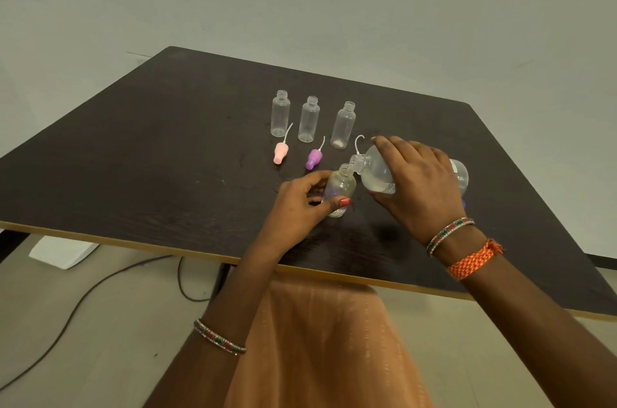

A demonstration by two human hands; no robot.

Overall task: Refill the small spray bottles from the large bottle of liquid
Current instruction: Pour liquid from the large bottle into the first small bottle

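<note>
My right hand [417,183] grips the large clear bottle [377,173], tipped to the left with its open mouth right over the neck of a small clear bottle [342,185]. My left hand [302,204] holds that small bottle upright on the dark table [167,157]. Behind them stand three more small uncapped bottles in a row: left [280,113], middle [309,119], right [344,125]. A pink spray cap [280,152] and a purple spray cap [314,158] lie on the table with their thin tubes pointing up. A third white tube [359,143] curls behind the large bottle's neck.
The table's light near edge [133,242] runs just below my wrists. On the floor to the left lie a dark cable [100,287] and a white box [63,250]. A plain wall stands behind the table.
</note>
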